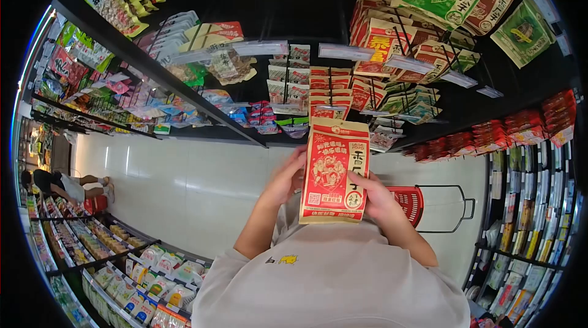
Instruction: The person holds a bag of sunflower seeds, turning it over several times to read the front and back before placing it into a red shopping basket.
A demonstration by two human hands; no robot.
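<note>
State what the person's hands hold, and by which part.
Both hands, left hand and right hand, hold a red-and-tan snack packet by its side edges.

fingers (298, 158) partly behind packet (334, 172)

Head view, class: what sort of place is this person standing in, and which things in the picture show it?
Most likely a grocery shop aisle: shelves packed with snack packets, price tags on the rails, a red shopping basket on the floor. Both hands hold a red snack bag.

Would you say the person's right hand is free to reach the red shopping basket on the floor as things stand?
Probably not at once: the right hand is gripping the red and tan packet, shared with the left hand. The red basket sits just beyond it, with nothing visible between.
</note>
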